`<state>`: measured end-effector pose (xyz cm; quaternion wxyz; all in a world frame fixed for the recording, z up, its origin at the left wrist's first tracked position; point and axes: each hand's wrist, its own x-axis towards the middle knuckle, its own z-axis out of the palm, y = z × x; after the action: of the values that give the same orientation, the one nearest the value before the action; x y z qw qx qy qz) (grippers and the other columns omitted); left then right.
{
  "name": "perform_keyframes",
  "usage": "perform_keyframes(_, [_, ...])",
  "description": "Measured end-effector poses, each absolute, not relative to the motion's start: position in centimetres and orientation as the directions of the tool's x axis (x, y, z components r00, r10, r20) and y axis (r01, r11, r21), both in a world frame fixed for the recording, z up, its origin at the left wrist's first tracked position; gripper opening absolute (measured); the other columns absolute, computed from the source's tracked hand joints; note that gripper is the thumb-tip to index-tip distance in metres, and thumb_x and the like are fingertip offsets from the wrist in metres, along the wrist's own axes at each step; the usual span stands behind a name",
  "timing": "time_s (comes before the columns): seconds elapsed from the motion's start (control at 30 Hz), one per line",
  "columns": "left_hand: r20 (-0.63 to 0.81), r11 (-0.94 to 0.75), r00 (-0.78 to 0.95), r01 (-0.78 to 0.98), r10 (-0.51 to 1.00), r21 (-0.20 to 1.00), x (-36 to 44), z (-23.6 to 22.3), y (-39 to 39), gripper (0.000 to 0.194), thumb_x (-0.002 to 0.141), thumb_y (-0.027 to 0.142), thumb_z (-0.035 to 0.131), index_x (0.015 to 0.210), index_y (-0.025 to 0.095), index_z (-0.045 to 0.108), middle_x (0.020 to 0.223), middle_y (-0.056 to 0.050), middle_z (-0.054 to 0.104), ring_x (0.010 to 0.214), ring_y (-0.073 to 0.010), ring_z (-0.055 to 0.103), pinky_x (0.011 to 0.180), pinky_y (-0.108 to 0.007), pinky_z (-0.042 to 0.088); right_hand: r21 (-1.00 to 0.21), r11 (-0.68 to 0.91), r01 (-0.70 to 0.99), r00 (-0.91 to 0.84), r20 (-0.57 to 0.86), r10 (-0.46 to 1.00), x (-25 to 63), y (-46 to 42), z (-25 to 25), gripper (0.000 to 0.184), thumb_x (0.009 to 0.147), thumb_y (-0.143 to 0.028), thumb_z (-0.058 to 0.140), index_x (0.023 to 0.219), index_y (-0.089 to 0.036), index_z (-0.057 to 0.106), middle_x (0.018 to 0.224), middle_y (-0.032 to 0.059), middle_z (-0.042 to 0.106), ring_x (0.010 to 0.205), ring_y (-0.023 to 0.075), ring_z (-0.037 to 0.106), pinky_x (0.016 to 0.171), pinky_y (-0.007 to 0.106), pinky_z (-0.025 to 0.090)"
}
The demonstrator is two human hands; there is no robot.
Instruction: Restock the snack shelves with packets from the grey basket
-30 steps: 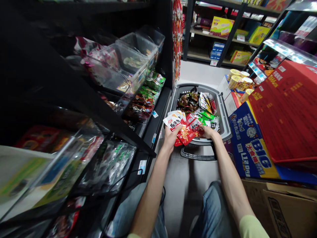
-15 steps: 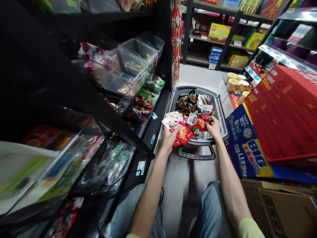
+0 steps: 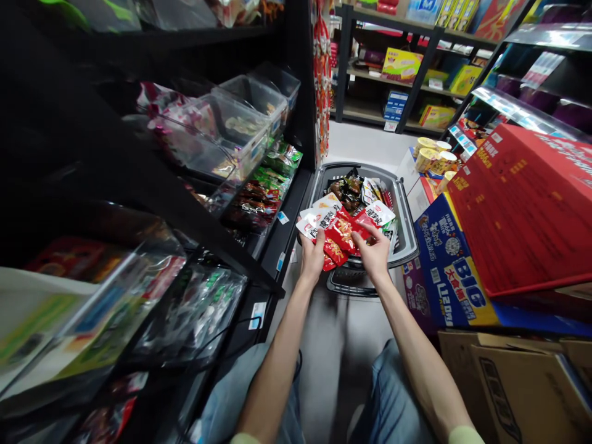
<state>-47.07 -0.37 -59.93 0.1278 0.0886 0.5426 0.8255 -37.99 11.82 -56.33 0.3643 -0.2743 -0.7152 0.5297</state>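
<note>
At the centre of the frame, the left hand (image 3: 313, 259) is closed around the lower left edge of fanned red-and-white snack packets (image 3: 343, 229). The right hand (image 3: 375, 253) pinches another red-topped-with-white packet (image 3: 380, 213) against the fan's right side. Both are above the near side of a grey shopping basket (image 3: 411, 237), where dark-wrapped snack packs (image 3: 345, 190) lie toward the far end. The step in hand seems to be gathering the packets into one bunch; the next move calls for squaring their slippery edges without letting any slide out.
</note>
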Motion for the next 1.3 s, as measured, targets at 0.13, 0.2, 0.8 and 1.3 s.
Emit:
perform_keyframes(0.13, [0.042,-0.4,-0.965,-0.066,0.257,0.914,-47.0,-59.8,-0.3,0.079,0.087,0.062,0.074,0.152,0.028,0.045,0.159,-0.012,0.051,0.15,-0.0272,0.046,0.122,-0.039,0.04,-0.933,0.36,-0.012,-0.646,0.282,0.71,-37.7,10.0,-55.6,0.04,0.08,-0.05,0.077,0.107,-0.021,0.078,0.102,0.0073,0.079,0.079,0.0209,0.068,0.069,0.032,0.056])
perform_keyframes(0.2, [0.04,-0.398,-0.964,-0.069,0.261,0.915,-46.9,-59.8,-0.3,0.08,0.085,0.061,0.077,0.151,0.027,0.047,0.158,-0.012,0.052,0.149,-0.0278,0.048,0.122,-0.039,0.04,-0.921,0.389,-0.021,-0.657,0.306,0.689,-37.5,9.8,-55.3,0.042,0.078,-0.051,0.08,0.106,-0.02,0.078,0.1,0.0071,0.079,0.079,0.0208,0.068,0.069,0.032,0.056])
perform_keyframes(0.8, [-0.079,-0.524,-0.956,-0.222,0.282,0.822,-47.1,-60.3,-0.2,0.064,0.082,0.047,0.081,0.138,0.029,0.056,0.146,-0.007,0.064,0.134,-0.0262,0.063,0.109,-0.04,0.055,-0.93,0.354,0.099,-0.397,0.289,0.871,-37.0,12.9,-55.4,0.039,0.089,-0.043,0.058,0.12,-0.022,0.045,0.099,0.0059,0.061,0.077,0.0178,0.061,0.067,0.028,0.053])
perform_keyframes(1.3, [0.162,-0.351,-0.924,0.033,0.346,0.936,-47.0,-60.2,-0.7,0.061,0.083,0.044,0.081,0.136,0.024,0.06,0.143,-0.011,0.064,0.137,-0.0279,0.058,0.121,-0.04,0.04,-0.585,0.803,-0.112,-0.771,0.561,0.301,-37.0,7.0,-54.9,0.049,0.097,-0.026,0.056,0.145,-0.03,0.047,0.125,0.0106,0.069,0.12,0.0288,0.067,0.11,0.05,0.051])
